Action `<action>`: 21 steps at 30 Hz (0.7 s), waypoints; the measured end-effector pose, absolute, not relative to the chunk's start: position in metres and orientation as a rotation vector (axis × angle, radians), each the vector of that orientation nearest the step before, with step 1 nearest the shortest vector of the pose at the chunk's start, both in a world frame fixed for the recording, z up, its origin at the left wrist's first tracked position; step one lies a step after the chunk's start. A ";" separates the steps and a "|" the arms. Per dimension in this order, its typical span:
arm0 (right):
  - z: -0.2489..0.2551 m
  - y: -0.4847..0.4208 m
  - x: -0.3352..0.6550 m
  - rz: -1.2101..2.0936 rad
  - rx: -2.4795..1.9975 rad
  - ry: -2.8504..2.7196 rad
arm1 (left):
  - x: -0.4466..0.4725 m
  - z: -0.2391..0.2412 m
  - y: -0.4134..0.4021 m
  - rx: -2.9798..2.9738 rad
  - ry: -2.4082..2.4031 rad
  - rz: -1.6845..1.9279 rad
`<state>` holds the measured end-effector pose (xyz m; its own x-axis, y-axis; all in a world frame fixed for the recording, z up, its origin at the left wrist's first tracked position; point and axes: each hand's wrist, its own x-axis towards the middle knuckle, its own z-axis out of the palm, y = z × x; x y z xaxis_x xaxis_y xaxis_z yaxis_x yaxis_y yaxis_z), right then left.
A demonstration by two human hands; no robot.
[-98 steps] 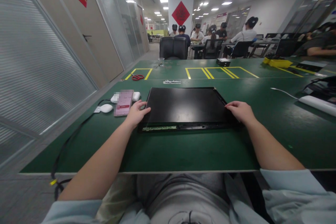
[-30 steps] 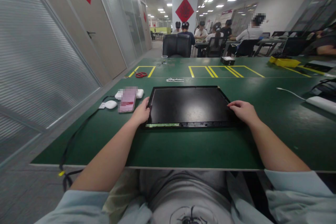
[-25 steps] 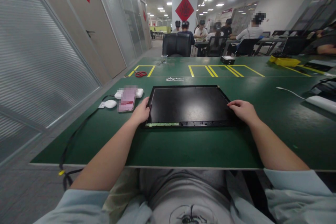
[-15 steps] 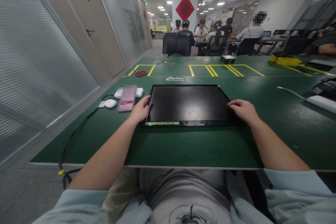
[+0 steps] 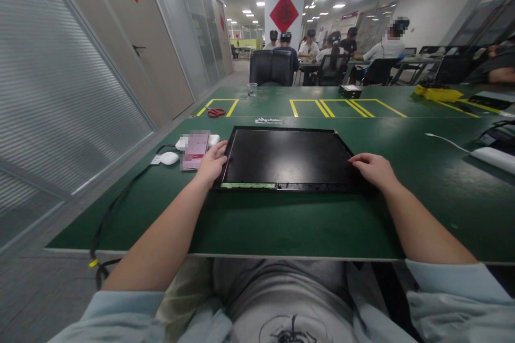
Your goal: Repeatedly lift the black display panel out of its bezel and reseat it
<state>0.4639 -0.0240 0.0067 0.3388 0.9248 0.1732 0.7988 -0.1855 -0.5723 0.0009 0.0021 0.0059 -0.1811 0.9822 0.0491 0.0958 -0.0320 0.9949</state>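
Observation:
In front of me is a black display panel (image 5: 287, 156), a flat screen in a dark frame with a green strip along part of its near edge. My left hand (image 5: 213, 164) grips its left edge, fingers curled against the frame and partly hidden by it. On the opposite side, my right hand (image 5: 374, 168) is closed at the right edge, thumb and forefinger pinched on the frame. The panel's left side looks slightly raised off the green table (image 5: 289, 225), while the right side stays low.
Left of the panel lie a pink phone (image 5: 195, 151), a white mouse-like object (image 5: 169, 158) and a black cable (image 5: 116, 209). Behind are red scissors (image 5: 216, 112), small white pieces (image 5: 269, 120) and a clear cup (image 5: 252, 89). A white device with a cord (image 5: 493, 156) sits at right. People sit farther back.
The panel's left side has risen a little and shifted left, my left hand moving with it. My right hand stays almost where it was.

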 end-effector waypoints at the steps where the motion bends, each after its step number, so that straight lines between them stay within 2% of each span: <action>1: 0.007 -0.024 0.464 0.282 -2.028 -1.504 | 0.000 0.006 0.002 1.209 1.403 1.334; 21: 0.008 -0.023 0.464 0.281 -2.063 -1.519 | 0.002 0.016 -0.004 0.774 1.303 1.370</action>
<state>0.4644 -0.0233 0.0075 0.3372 0.9287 0.1543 0.8123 -0.2041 -0.5463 0.0024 -0.0037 0.0159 -0.2463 0.9487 -0.1985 -0.2456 0.1371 0.9596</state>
